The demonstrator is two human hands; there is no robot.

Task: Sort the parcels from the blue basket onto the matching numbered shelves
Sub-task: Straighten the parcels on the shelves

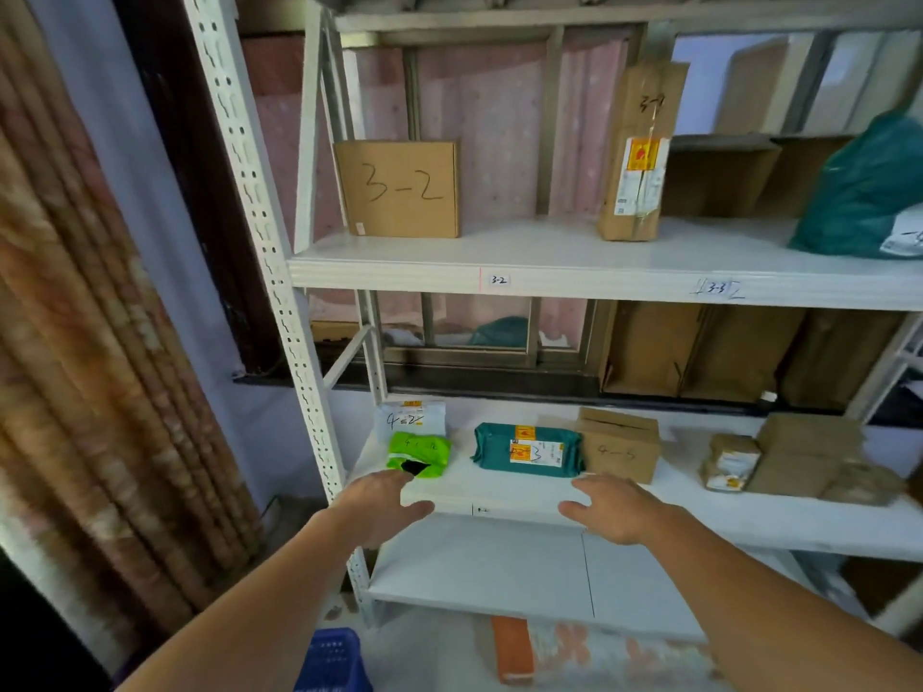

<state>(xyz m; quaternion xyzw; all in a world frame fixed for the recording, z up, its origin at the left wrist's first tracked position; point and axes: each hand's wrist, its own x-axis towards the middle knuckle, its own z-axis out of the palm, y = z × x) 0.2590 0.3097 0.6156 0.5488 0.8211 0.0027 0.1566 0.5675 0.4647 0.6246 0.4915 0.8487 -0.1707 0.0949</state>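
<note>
A white metal shelf unit (499,257) fills the view. On its lower shelf lie a bright green parcel (419,454) with a white parcel marked 4-2 (412,417) behind it, a teal parcel (527,448) and a brown box marked 4-5 (619,444). My left hand (382,501) hovers at the shelf's front edge just below the green parcel, fingers spread, holding nothing. My right hand (612,506) hovers in front of the teal parcel and the 4-5 box, also empty. A corner of the blue basket (332,659) shows at the bottom.
On the upper shelf stand a box marked 3-2 (399,189), a tall box (642,152) and a teal bag (864,192); edge labels read 3-2 (498,280) and 3-3 (717,289). Several brown parcels (799,457) sit lower right. A curtain (100,342) hangs left.
</note>
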